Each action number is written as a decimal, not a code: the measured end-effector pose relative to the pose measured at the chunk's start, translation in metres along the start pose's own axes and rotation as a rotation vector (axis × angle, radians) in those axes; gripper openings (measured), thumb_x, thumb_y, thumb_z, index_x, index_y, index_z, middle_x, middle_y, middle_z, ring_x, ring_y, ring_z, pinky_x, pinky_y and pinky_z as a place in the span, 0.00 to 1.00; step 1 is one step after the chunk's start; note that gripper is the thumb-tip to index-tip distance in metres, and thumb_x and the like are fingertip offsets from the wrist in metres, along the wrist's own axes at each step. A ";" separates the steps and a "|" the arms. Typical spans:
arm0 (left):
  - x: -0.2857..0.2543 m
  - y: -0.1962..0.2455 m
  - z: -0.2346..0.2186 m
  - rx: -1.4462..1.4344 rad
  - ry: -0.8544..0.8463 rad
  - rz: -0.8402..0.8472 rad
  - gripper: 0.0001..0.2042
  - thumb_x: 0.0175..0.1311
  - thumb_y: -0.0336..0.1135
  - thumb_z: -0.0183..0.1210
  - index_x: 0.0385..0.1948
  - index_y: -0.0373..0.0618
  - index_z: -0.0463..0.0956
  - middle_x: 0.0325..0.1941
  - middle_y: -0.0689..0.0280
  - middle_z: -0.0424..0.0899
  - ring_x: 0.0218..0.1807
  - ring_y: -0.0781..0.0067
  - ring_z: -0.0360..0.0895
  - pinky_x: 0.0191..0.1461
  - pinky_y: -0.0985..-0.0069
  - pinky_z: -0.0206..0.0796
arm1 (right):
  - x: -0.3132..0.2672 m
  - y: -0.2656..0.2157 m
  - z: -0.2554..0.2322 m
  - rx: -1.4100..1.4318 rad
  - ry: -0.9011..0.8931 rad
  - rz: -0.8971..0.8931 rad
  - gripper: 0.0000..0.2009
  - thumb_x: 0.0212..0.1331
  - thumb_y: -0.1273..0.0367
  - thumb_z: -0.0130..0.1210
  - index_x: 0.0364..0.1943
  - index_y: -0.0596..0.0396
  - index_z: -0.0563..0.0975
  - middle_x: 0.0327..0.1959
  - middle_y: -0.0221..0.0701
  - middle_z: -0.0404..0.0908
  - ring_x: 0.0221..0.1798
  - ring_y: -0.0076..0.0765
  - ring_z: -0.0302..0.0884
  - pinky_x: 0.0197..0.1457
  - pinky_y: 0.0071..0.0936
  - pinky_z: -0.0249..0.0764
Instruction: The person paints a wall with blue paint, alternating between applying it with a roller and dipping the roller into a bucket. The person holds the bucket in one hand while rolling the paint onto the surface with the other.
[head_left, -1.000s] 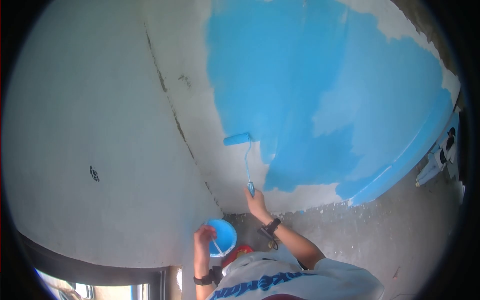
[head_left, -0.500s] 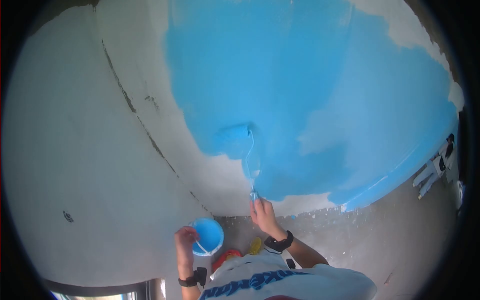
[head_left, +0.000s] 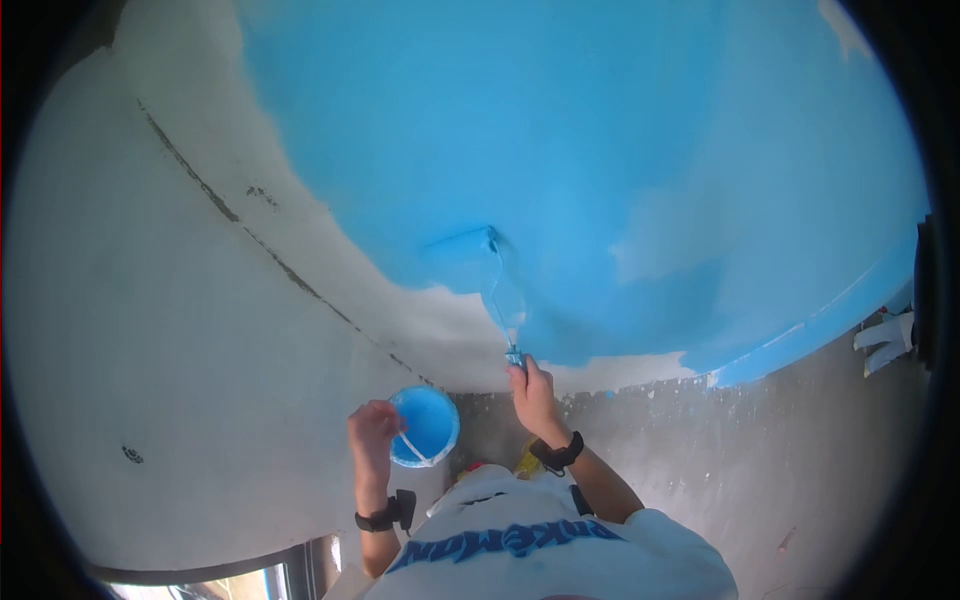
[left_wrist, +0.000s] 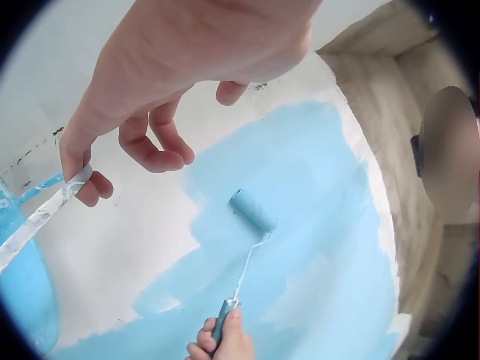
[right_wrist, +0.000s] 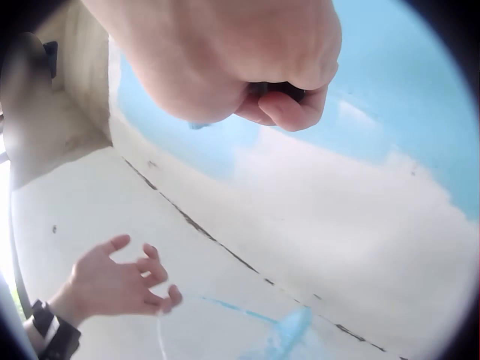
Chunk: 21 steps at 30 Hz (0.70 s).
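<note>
My right hand (head_left: 533,392) is closed in a full fist round the grip of the small blue foam paint roller on its thin wire frame (head_left: 462,246); the fist also shows from behind in the right wrist view (right_wrist: 247,60). My left hand (head_left: 372,430) hooks its curled forefinger (left_wrist: 75,161) under the paint-streaked white bail of the round blue plastic paint bucket (head_left: 428,425), the other fingers hanging loosely bent and holding nothing.

Change: a second ago the roller sleeve lay on bare plaster at the left margin of the colour; it now sits higher and inside the wet blue, so I judge the stroke to have carried paint over that strip and the unpainted gap near the corner to have narrowed. The bucket has stayed low at my left side.

Outward: the roller (left_wrist: 253,211) presses against the blue-painted wall (head_left: 620,150), whose lower edge leaves a bare white band (head_left: 440,320). To the left, past a dark cracked corner seam (head_left: 260,245), stands the unpainted white wall (head_left: 130,330). Near, below, lies the grey concrete floor (head_left: 760,450).
</note>
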<state>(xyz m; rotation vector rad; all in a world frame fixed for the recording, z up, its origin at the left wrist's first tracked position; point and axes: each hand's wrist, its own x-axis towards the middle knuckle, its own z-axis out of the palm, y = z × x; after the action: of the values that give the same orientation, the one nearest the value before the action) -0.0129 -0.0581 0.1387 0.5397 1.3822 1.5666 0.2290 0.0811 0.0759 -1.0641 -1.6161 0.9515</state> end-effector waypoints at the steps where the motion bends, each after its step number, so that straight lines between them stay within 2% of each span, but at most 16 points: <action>1: 0.003 0.000 0.001 -0.008 -0.016 -0.019 0.25 0.70 0.58 0.40 0.32 0.44 0.75 0.31 0.64 0.74 0.43 0.61 0.75 0.52 0.62 0.68 | -0.006 0.013 0.001 -0.044 -0.007 0.042 0.09 0.72 0.67 0.50 0.43 0.59 0.72 0.24 0.49 0.77 0.28 0.62 0.76 0.30 0.46 0.69; 5: 0.008 -0.001 -0.002 0.016 -0.059 -0.020 0.25 0.70 0.58 0.40 0.32 0.45 0.75 0.31 0.65 0.75 0.43 0.62 0.75 0.52 0.63 0.67 | -0.033 0.054 0.010 -0.134 0.069 0.072 0.09 0.72 0.66 0.49 0.44 0.59 0.72 0.26 0.48 0.79 0.31 0.64 0.77 0.32 0.48 0.70; 7: 0.011 -0.001 -0.006 0.022 -0.079 -0.042 0.25 0.70 0.58 0.40 0.33 0.45 0.75 0.31 0.65 0.75 0.43 0.62 0.75 0.52 0.64 0.66 | -0.044 0.077 0.018 -0.213 0.127 0.067 0.10 0.72 0.67 0.46 0.42 0.60 0.73 0.23 0.42 0.78 0.25 0.51 0.77 0.31 0.40 0.71; 8: 0.011 -0.001 -0.008 0.032 -0.093 -0.056 0.25 0.70 0.58 0.39 0.33 0.45 0.75 0.31 0.65 0.75 0.43 0.63 0.75 0.53 0.64 0.66 | -0.047 0.081 0.021 -0.221 0.126 0.068 0.10 0.72 0.67 0.46 0.42 0.60 0.73 0.23 0.42 0.78 0.25 0.51 0.77 0.31 0.40 0.71; 10: 0.010 0.000 -0.009 0.018 -0.103 -0.040 0.25 0.70 0.58 0.39 0.33 0.45 0.75 0.31 0.65 0.75 0.43 0.63 0.75 0.53 0.64 0.66 | -0.056 0.072 0.028 -0.121 0.111 0.239 0.10 0.73 0.64 0.46 0.41 0.58 0.73 0.24 0.42 0.79 0.29 0.59 0.78 0.33 0.47 0.71; 11: 0.008 0.000 -0.011 0.012 -0.114 -0.011 0.25 0.70 0.58 0.38 0.33 0.45 0.75 0.31 0.65 0.75 0.43 0.64 0.75 0.53 0.64 0.65 | -0.059 0.069 0.033 -0.132 0.107 0.242 0.10 0.73 0.64 0.46 0.41 0.58 0.73 0.24 0.42 0.79 0.29 0.59 0.78 0.33 0.47 0.71; 13: 0.008 0.000 -0.015 0.008 -0.107 -0.017 0.25 0.71 0.58 0.38 0.33 0.45 0.75 0.31 0.65 0.75 0.43 0.65 0.75 0.53 0.65 0.65 | -0.053 0.061 0.048 -0.051 0.156 0.186 0.11 0.73 0.64 0.44 0.40 0.59 0.73 0.21 0.40 0.77 0.26 0.52 0.78 0.31 0.44 0.71; 14: 0.008 0.000 -0.019 0.016 -0.100 -0.025 0.25 0.71 0.58 0.37 0.32 0.45 0.75 0.31 0.65 0.75 0.42 0.65 0.75 0.53 0.66 0.65 | -0.048 0.057 0.055 -0.058 0.154 0.185 0.11 0.73 0.64 0.44 0.40 0.59 0.73 0.21 0.40 0.77 0.26 0.52 0.78 0.31 0.44 0.71; 16: 0.006 -0.001 -0.022 0.009 -0.107 -0.009 0.26 0.71 0.58 0.37 0.32 0.45 0.75 0.31 0.65 0.75 0.42 0.66 0.75 0.53 0.66 0.65 | -0.033 0.038 0.062 0.051 0.169 0.142 0.14 0.76 0.64 0.39 0.36 0.59 0.70 0.19 0.29 0.71 0.20 0.25 0.69 0.24 0.29 0.65; 19: 0.002 0.002 -0.025 0.021 -0.124 0.017 0.26 0.70 0.58 0.37 0.33 0.44 0.75 0.30 0.65 0.75 0.42 0.66 0.75 0.53 0.66 0.64 | -0.014 0.011 0.065 0.053 0.226 0.081 0.13 0.76 0.65 0.39 0.36 0.60 0.70 0.19 0.27 0.68 0.19 0.23 0.64 0.24 0.26 0.63; 21: 0.001 0.001 -0.026 0.030 -0.133 0.022 0.26 0.70 0.59 0.37 0.33 0.44 0.75 0.30 0.65 0.75 0.42 0.66 0.75 0.53 0.66 0.64 | -0.011 0.022 0.065 0.016 0.261 0.077 0.13 0.75 0.65 0.39 0.36 0.60 0.70 0.19 0.27 0.68 0.19 0.23 0.64 0.24 0.26 0.62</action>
<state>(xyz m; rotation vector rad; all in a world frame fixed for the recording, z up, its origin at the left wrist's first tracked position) -0.0349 -0.0706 0.1325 0.6672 1.3051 1.5013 0.1727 0.0716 0.0361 -1.1935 -1.3601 0.8362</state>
